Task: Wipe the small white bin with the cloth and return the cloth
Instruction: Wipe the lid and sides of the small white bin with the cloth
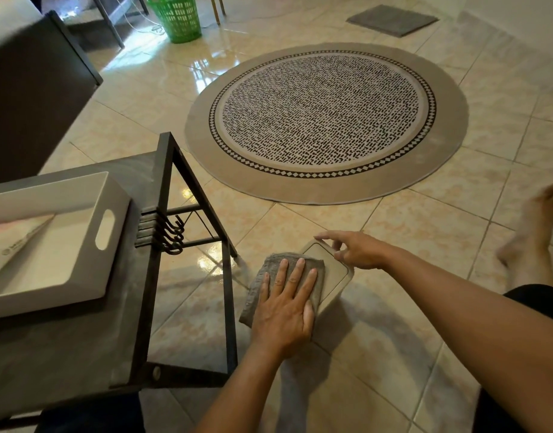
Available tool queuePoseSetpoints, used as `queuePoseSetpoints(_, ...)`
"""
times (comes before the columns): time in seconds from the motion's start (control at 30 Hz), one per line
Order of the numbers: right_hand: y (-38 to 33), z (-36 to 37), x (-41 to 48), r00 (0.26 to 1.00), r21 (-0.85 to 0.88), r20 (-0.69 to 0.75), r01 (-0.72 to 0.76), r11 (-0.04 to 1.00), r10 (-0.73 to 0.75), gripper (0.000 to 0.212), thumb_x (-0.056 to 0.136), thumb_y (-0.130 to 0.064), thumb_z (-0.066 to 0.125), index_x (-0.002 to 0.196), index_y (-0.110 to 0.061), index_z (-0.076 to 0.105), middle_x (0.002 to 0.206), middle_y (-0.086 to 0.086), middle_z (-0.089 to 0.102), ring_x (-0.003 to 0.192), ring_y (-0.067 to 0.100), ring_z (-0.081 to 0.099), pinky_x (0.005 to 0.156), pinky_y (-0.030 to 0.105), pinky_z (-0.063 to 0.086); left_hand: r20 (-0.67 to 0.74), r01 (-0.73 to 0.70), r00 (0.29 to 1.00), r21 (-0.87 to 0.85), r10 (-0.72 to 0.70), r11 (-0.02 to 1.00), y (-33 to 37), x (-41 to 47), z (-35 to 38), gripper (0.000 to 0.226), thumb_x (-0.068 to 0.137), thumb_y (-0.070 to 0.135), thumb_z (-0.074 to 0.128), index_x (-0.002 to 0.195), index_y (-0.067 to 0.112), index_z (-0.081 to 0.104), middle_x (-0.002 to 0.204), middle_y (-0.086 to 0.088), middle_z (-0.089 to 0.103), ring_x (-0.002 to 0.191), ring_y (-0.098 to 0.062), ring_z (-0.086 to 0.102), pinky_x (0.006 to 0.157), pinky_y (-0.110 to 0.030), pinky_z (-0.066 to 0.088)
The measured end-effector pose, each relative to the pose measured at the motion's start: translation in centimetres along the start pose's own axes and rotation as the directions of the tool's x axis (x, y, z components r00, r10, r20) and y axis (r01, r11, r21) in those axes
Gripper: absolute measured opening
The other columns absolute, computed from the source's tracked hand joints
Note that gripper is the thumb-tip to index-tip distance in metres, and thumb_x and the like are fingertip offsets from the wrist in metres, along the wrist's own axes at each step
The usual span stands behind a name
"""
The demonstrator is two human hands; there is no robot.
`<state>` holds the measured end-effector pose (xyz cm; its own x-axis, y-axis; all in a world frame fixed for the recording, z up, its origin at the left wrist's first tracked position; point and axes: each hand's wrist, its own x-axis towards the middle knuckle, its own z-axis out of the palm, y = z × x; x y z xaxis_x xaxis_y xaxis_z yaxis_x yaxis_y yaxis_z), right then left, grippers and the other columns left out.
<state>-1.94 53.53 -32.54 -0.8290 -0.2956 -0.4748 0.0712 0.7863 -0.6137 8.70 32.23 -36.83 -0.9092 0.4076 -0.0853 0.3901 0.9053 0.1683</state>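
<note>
The small white bin (pixel 333 278) stands on the tiled floor just right of a dark side table, its flat lid facing up. A grey cloth (pixel 269 276) is draped over the lid's left half and hangs down the bin's left side. My left hand (pixel 286 303) lies flat on the cloth with fingers spread, pressing it onto the lid. My right hand (pixel 353 248) rests on the lid's far right corner, fingertips touching the rim, holding nothing. Most of the bin's body is hidden under the cloth and my hands.
The dark side table (pixel 137 276) at left carries a white tray (pixel 81 245) and has hooks on its side. A round patterned rug (pixel 325 120) lies ahead, a green basket (pixel 178 17) and a grey mat (pixel 392 20) further back. My bare foot (pixel 531 229) is at right.
</note>
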Motion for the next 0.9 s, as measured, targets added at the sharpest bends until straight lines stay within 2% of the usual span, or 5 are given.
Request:
queuePoseSetpoints(0.13,0.6,0.3,-1.1,1.000,0.038,-0.007,-0.030,0.999,0.031,0.058,0.098,-0.005,0.054,0.146,-0.036,0.042,0.118,0.005,0.052,0.097,0.022,0.057,0.067,0.025,0.051,-0.002,0.114,0.994,-0.037,-0.114,0.993,1.5,0.5,0.5,0.064,0.096,0.044,0.017,0.153,0.034,-0.010,0.161,0.002,-0.022,0.148,-0.025,-0.023,0.116,-0.049,-0.012)
queuePoseSetpoints(0.37,0.9,2.3,-3.3,0.994,0.241,-0.081,-0.046,0.969,0.067,0.056,0.097,-0.002,0.052,0.139,-0.038,0.046,0.112,0.012,0.051,0.093,0.031,0.064,0.062,0.043,0.065,0.074,0.291,0.956,-0.137,-0.283,0.947,5.0,1.5,0.2,0.064,0.095,0.044,0.010,0.151,0.032,-0.020,0.157,0.002,-0.034,0.143,-0.023,-0.035,0.118,-0.053,-0.015)
queuePoseSetpoints(0.53,1.3,3.3,-4.4,0.992,0.340,-0.101,-0.033,0.940,0.071,0.057,0.094,-0.001,0.058,0.138,-0.035,0.046,0.105,0.013,0.053,0.087,0.028,0.067,0.064,0.045,0.065,0.121,0.212,0.972,-0.094,-0.201,0.973,3.6,2.6,-1.7,0.066,0.098,0.052,0.020,0.152,0.037,-0.016,0.156,0.002,-0.032,0.145,-0.025,-0.028,0.120,-0.052,-0.008)
queuePoseSetpoints(0.67,1.7,3.2,-4.7,0.997,0.405,-0.059,-0.018,0.914,0.045,0.064,0.091,0.005,0.062,0.139,-0.033,0.045,0.099,0.008,0.051,0.071,0.018,0.066,0.069,0.045,0.064,0.099,0.108,0.990,-0.047,-0.103,0.993,0.8,2.4,-1.4,0.066,0.096,0.064,0.017,0.149,0.046,-0.018,0.159,0.003,-0.030,0.146,-0.025,-0.027,0.118,-0.051,-0.013)
queuePoseSetpoints(0.9,1.9,3.2,-4.5,0.997,0.426,-0.079,0.017,0.905,0.019,0.064,0.088,0.008,0.061,0.136,-0.030,0.046,0.103,0.019,0.057,0.071,0.020,0.069,0.066,0.044,0.065,0.014,0.133,0.991,-0.081,-0.132,0.988,4.0,3.0,-0.2,0.061,0.097,0.058,0.014,0.151,0.046,-0.013,0.161,-0.001,-0.026,0.145,-0.026,-0.031,0.115,-0.055,-0.018)
